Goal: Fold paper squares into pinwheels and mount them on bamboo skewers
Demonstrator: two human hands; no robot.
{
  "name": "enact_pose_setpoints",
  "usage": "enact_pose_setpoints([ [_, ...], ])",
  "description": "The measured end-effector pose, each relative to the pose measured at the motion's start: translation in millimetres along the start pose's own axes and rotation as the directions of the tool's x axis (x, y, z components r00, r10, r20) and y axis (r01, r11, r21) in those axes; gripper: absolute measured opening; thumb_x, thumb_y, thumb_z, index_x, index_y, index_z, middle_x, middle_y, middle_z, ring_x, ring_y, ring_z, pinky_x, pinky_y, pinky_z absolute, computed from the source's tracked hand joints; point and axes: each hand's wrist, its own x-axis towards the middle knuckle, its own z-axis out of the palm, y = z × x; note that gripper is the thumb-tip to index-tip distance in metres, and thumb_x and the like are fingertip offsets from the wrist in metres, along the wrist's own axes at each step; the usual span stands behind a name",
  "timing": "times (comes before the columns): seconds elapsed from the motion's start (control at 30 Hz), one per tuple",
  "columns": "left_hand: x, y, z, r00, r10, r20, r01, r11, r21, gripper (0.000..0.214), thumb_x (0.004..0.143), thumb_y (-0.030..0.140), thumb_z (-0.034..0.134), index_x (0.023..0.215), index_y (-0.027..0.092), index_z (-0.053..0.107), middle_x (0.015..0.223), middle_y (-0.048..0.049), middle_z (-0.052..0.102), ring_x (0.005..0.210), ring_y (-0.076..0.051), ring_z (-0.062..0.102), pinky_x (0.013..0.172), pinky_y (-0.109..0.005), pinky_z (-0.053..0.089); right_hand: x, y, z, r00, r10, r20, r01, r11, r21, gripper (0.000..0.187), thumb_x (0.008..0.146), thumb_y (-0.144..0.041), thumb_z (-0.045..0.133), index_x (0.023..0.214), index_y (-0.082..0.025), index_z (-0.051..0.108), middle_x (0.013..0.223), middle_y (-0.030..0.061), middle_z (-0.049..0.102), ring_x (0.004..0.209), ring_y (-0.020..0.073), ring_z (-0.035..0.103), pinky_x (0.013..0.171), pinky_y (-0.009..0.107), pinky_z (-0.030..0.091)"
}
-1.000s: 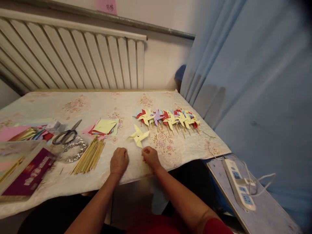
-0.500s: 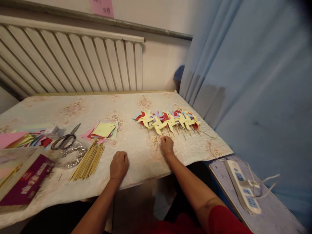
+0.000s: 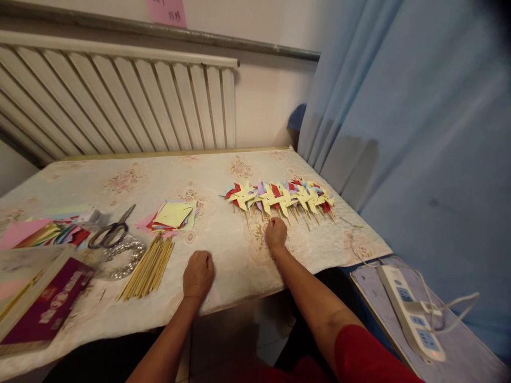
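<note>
Pale, flower-printed cloth covers the worktop (image 3: 227, 290), its near edge running just below both hands. To the right of the hands, beyond that edge, one white plastic power strip (image 3: 407, 306) lies on a greyish-purple board (image 3: 471, 351). Well to the left of the hands sits one flat-sided purple box (image 3: 51, 303).

Both hands are apart from each other. The left hand (image 3: 198, 275) is curled into a fist on the cloth, much as it was a second ago. The right hand (image 3: 277, 232) has moved rightward and farther in; its fingers are closed, but I cannot tell whether they grip a stick. A yellow pinwheel (image 3: 264, 202), earlier held up between the hands, now lies just beyond the right hand, touching the others.

Left of the left hand is one bundle of thin wooden sticks (image 3: 147, 268), too overlapped to count. Past it are one ring of shiny silvery bits (image 3: 123, 259) and one pair of dark-handled scissors (image 3: 109, 234). Beyond the left hand lies one stack of square paper sheets (image 3: 173, 214), yellow on top.

Beyond the right hand, folded-paper pinwheels (image 3: 305, 199) overlap in a row: five yellow ones show in front, with red, lilac and blue behind. Farthest off stand one ribbed radiator (image 3: 139, 101) and one blue fabric curtain (image 3: 399, 149).
</note>
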Motion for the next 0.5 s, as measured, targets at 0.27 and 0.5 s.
enact_pose_setpoints([
  [0.27,-0.1,-1.3,2.4,1.000,0.015,-0.016,-0.015,1.000,-0.026,0.021,0.091,0.023,0.035,0.080,0.021,0.052,0.084,-0.0074,0.056,0.086,-0.022,0.053,0.078,-0.034,0.041,1.9,-3.9,0.7,1.000,0.019,-0.012,-0.020,0.999,-0.044,0.020,0.082,-0.015,0.044,0.080,-0.017,0.064,0.082,0.0099,0.066,0.076,0.0208,0.055,0.069,0.029,0.034],
  [0.5,-0.2,-1.6,2.3,1.000,0.016,-0.024,-0.017,0.999,-0.042,0.020,0.089,0.022,0.035,0.078,0.022,0.052,0.084,-0.0074,0.055,0.086,-0.022,0.053,0.077,-0.034,0.041,4.3,-2.7,4.9,0.998,0.049,-0.027,-0.050,0.997,-0.058,0.020,0.080,-0.015,0.045,0.080,-0.017,0.065,0.082,0.0095,0.066,0.073,0.0199,0.054,0.066,0.029,0.034],
])
